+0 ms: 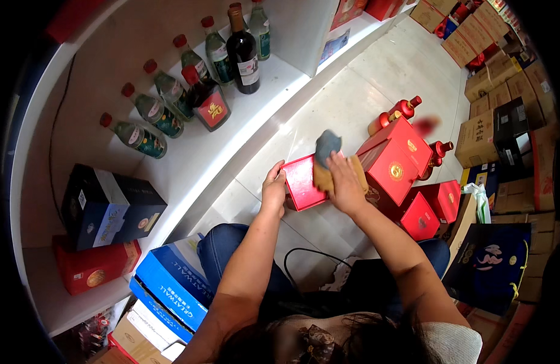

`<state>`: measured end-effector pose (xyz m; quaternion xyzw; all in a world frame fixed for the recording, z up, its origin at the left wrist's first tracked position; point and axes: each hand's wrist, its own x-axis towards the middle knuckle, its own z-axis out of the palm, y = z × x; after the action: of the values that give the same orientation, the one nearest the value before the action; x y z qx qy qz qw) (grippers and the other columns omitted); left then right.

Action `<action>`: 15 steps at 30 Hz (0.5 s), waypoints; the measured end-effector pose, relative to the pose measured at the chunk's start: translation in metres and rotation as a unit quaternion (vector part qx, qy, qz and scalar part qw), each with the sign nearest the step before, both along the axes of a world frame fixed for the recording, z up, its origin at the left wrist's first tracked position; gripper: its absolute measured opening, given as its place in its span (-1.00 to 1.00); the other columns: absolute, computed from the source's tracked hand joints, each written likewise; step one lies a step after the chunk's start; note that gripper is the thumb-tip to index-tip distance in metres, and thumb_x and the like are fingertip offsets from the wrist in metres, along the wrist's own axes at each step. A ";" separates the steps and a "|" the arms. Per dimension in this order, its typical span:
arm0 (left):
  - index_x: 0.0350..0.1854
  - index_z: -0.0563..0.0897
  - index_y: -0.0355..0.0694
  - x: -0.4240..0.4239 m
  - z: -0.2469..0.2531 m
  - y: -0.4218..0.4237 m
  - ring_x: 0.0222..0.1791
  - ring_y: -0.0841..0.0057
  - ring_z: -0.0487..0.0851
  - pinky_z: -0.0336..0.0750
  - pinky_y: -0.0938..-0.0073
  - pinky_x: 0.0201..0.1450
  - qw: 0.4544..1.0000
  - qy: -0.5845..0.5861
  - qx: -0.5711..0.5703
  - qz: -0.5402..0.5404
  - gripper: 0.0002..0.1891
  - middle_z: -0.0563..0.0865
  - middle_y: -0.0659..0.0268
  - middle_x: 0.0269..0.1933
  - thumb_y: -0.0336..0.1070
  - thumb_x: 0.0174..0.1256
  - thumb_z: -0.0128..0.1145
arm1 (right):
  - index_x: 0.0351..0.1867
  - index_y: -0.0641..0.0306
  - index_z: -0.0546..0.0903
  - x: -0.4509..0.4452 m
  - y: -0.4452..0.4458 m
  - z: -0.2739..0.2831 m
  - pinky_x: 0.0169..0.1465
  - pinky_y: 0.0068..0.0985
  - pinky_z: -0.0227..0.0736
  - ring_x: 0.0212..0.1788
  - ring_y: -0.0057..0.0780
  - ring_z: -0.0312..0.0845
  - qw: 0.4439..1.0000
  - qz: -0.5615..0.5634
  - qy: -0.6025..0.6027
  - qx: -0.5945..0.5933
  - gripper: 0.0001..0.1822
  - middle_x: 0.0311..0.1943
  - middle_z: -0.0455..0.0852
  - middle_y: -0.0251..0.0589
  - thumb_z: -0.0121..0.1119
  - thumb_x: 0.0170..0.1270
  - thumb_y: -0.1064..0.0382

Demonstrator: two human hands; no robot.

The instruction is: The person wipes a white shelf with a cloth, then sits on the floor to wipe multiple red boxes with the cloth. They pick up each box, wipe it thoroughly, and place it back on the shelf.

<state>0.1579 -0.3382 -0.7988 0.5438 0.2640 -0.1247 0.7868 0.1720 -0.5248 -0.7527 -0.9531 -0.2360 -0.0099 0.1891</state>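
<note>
A red gift box (302, 183) is gripped at its left edge by my left hand (273, 191). Over its right side my right hand (346, 184) presses a folded cloth (325, 177), brown with a grey-blue part that sticks up. The cloth hides part of the box's face. Just to the right stand larger red gift boxes (389, 168) with gold emblems. Behind them are red bottles (403, 109) and further red bottles (438, 152) on the tiled floor. Smaller red boxes (421, 218) sit nearer my right knee.
On the white shelf (257, 113) at left stand several clear glass bottles (141, 136), a dark wine bottle (243, 54) and boxed bottles (111, 209). A blue carton (175, 282) is by my left knee. Cardboard cartons (475, 136) and a dark blue bag (489, 264) line the right. A black cable (302, 250) crosses the floor.
</note>
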 end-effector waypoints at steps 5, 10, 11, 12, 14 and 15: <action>0.23 0.41 -0.15 0.002 0.023 -0.009 0.07 0.54 0.48 0.38 0.52 0.07 0.997 0.031 -0.041 0.064 -0.64 0.54 0.24 0.10 -0.30 0.42 -0.16 | 0.25 0.38 0.26 0.020 0.040 -0.011 0.43 -0.25 -0.18 0.40 -0.11 -0.02 0.991 -0.127 -0.019 -0.027 -0.22 0.33 0.16 0.07 0.27 -0.10 0.33; 0.21 0.44 -0.08 0.002 0.010 -0.002 -0.14 0.60 0.55 0.44 0.60 -0.15 0.995 0.042 -0.053 0.068 -0.65 0.58 0.31 0.03 -0.30 0.42 -0.15 | 0.24 0.38 0.26 -0.007 0.068 -0.010 0.42 -0.23 -0.16 0.39 -0.12 0.01 0.999 -0.001 -0.002 0.037 -0.21 0.31 0.19 0.06 0.28 -0.13 0.31; 0.21 0.44 -0.06 0.002 0.002 0.000 -0.19 0.61 0.55 0.45 0.61 -0.21 0.996 0.031 -0.050 0.072 -0.65 0.59 0.33 0.01 -0.30 0.42 -0.15 | 0.25 0.37 0.27 -0.015 0.062 -0.006 0.42 -0.24 -0.17 0.39 -0.13 0.00 0.999 0.028 0.010 0.036 -0.22 0.32 0.18 0.04 0.27 -0.11 0.29; 0.21 0.44 -0.04 0.003 -0.002 0.000 -0.23 0.63 0.56 0.45 0.61 -0.28 0.996 0.019 -0.050 0.074 -0.66 0.60 0.34 -0.01 -0.30 0.42 -0.14 | 0.25 0.36 0.27 -0.021 0.054 -0.002 0.43 -0.25 -0.17 0.40 -0.14 -0.01 0.998 0.053 0.020 0.032 -0.22 0.32 0.18 0.02 0.27 -0.10 0.28; 0.21 0.44 0.00 0.002 -0.005 0.000 -0.28 0.64 0.55 0.44 0.61 -0.34 0.997 0.020 -0.030 0.064 -0.66 0.61 0.36 -0.03 -0.29 0.42 -0.14 | 0.25 0.35 0.27 -0.029 0.032 0.003 0.42 -0.24 -0.15 0.40 -0.14 -0.01 0.992 0.113 0.052 0.014 -0.22 0.32 0.18 0.03 0.26 -0.10 0.30; 0.21 0.44 0.01 0.002 -0.004 -0.001 -0.28 0.64 0.54 0.43 0.61 -0.36 0.998 0.024 -0.022 0.056 -0.66 0.61 0.36 -0.03 -0.28 0.42 -0.13 | 0.25 0.34 0.26 -0.032 0.020 0.004 0.41 -0.24 -0.14 0.40 -0.13 -0.01 0.988 0.141 0.068 0.005 -0.23 0.32 0.18 0.03 0.26 -0.10 0.31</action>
<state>0.1599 -0.3395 -0.8028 0.5079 0.3099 -0.0993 0.7976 0.1399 -0.5053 -0.7487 -0.9077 -0.3548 0.0811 0.2089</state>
